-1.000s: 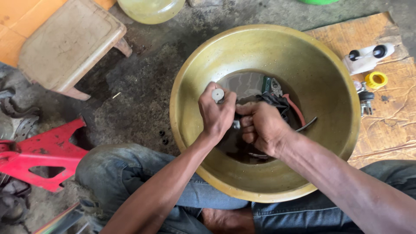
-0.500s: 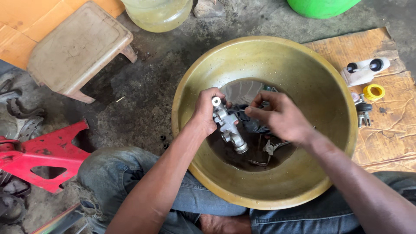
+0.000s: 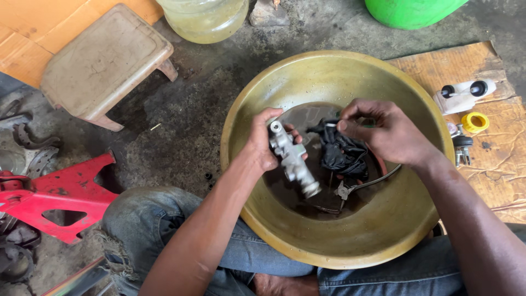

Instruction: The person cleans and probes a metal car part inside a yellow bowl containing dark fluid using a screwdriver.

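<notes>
A wide brass-coloured basin rests between my knees, with dark liquid and small parts at its bottom. My left hand grips a silvery metal cylinder part, held tilted over the liquid. My right hand pinches a black wet rag and lifts it just above the basin's bottom. A thin metal cable with a clip lies in the liquid below my right hand.
A beige plastic stool stands at the upper left, a red metal stand at the left. A yellowish jug and a green tub sit at the top. A cardboard sheet at right carries a white reservoir and yellow cap.
My hands have parted: the left has lifted the metal cylinder out of the liquid and the right has drawn the black rag away to the right.
</notes>
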